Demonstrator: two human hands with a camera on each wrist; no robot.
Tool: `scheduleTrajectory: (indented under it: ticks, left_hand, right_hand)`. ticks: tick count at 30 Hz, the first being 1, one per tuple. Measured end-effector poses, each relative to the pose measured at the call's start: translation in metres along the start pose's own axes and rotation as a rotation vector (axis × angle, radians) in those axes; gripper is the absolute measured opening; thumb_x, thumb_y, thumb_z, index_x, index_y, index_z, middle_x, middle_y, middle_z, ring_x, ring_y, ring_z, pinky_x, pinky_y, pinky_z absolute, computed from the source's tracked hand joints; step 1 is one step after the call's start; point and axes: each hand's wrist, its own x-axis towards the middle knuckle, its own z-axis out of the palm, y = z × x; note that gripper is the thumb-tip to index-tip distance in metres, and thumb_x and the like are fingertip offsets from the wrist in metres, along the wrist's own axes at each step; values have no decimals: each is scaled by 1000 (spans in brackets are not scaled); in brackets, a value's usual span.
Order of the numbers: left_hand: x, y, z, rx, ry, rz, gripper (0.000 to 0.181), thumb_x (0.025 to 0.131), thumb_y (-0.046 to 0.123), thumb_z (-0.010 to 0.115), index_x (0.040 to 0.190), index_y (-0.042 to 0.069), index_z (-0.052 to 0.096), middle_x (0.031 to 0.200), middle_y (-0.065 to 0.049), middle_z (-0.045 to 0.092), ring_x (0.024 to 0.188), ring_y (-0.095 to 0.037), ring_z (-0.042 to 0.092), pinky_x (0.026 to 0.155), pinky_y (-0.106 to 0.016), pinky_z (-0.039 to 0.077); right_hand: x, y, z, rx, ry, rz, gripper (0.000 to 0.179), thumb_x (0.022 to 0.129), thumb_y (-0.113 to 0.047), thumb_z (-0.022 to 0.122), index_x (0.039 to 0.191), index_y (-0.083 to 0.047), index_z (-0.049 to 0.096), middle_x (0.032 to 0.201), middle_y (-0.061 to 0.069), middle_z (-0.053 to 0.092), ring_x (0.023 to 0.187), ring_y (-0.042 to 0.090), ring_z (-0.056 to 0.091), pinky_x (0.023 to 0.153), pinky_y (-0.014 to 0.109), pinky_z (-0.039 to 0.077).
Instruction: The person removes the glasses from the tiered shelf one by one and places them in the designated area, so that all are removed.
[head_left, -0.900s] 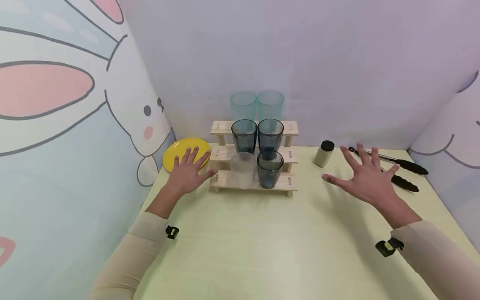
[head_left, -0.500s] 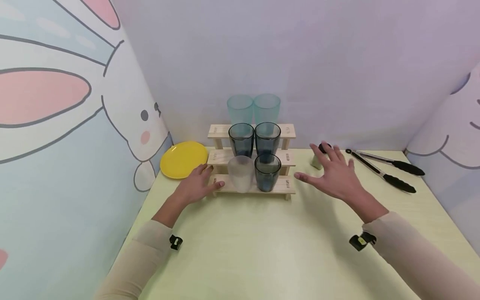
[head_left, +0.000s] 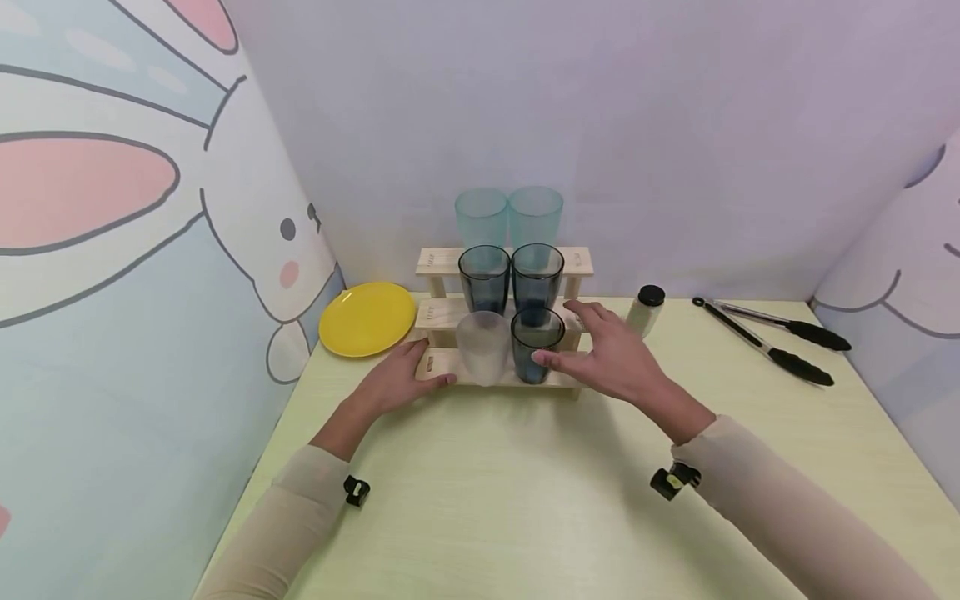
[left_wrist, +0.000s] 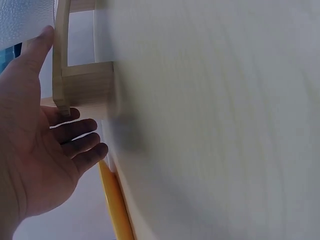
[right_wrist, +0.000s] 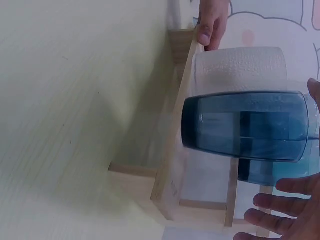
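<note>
A three-tier wooden shelf [head_left: 442, 312] holds several cups, two on each tier. My left hand [head_left: 393, 379] holds the left end of its bottom tier, thumb at the front edge. In the left wrist view the fingers [left_wrist: 75, 131] bend beside that end. My right hand [head_left: 611, 358] is spread around the right side of the dark blue-grey glass [head_left: 534, 332] on the bottom tier. In the right wrist view a gap shows between its fingers [right_wrist: 272, 202] and the glass. A frosted clear cup [head_left: 482, 346] stands left of that glass.
Two dark glasses stand on the middle tier and two light teal cups [head_left: 482, 215] on top. A yellow plate [head_left: 367, 319] lies left of the shelf. To the right are a black-lidded jar [head_left: 647, 308] and black-tipped tongs [head_left: 795, 364]. Walls border the table.
My left hand has moved right and down onto the shelf's left end. The right hand has come left from near the tongs, past the jar, to the dark front glass. The cups have not moved.
</note>
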Motion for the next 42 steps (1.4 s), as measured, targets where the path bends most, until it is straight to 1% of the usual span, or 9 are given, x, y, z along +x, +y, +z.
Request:
scheduleTrajectory:
  ticks: [4,10,14,16,20,24,28,32,42]
  left_hand:
    - [1,-1,1,-38,-18,-11,112,92,85,68,174,15,35,165,-17,54,137,-33,59,117,-56,50]
    - [0,-3,4,-62,-20,-18,113,92,85,68,174,14,34,165,-18,55,139,-34,59,119,-57,49]
    - [1,-4,6,-88,-16,-13,114,91,84,69,175,17,32,165,-16,55,138,-32,60,118,-56,50]
    - [1,-5,7,-95,-15,-12,114,91,84,70,176,18,30,166,-16,55,137,-32,61,117,-56,51]
    - [0,-4,6,-105,-21,-18,113,92,83,69,176,19,30,166,-16,55,138,-31,61,118,-57,51]
    - [0,-3,6,-104,-34,-30,113,91,85,69,176,20,31,167,-15,55,139,-31,61,119,-57,50]
    - [1,-2,6,-111,-40,-34,113,90,85,70,176,23,31,168,-14,54,142,-32,60,121,-57,49]
    - [1,-2,6,-114,-39,-33,114,91,86,69,176,20,30,170,-15,52,145,-33,58,122,-59,48]
    - [0,-2,5,-138,-36,-30,114,89,85,71,177,26,28,170,-12,52,139,-32,60,120,-58,49]
  right_hand:
    - [3,-10,7,52,9,-11,111,86,-82,77,166,-12,47,164,15,57,145,43,60,113,65,51]
    - [7,-16,17,104,56,-66,96,84,-73,86,150,-8,60,137,12,72,121,38,71,98,56,57]
    - [9,-17,24,138,98,-61,87,82,-67,91,140,-8,64,114,7,73,101,31,69,87,47,56]
    - [10,-18,27,152,120,-55,84,82,-64,93,138,-8,65,109,6,71,95,28,66,82,43,54]
    - [12,-19,34,179,157,-44,80,83,-62,94,135,-9,65,104,6,71,84,24,59,73,38,49]
    - [14,-20,39,202,178,-27,80,82,-62,94,135,-10,65,107,8,73,78,23,57,68,37,46]
    - [14,-21,40,210,195,-20,81,82,-61,94,137,-9,66,111,9,75,78,23,58,68,36,47]
    - [15,-21,42,215,217,-45,74,84,-57,94,134,-9,68,109,8,76,78,23,59,68,37,48]
    - [12,-20,39,227,231,-93,66,87,-49,93,133,-9,70,111,12,78,77,21,58,68,37,47]
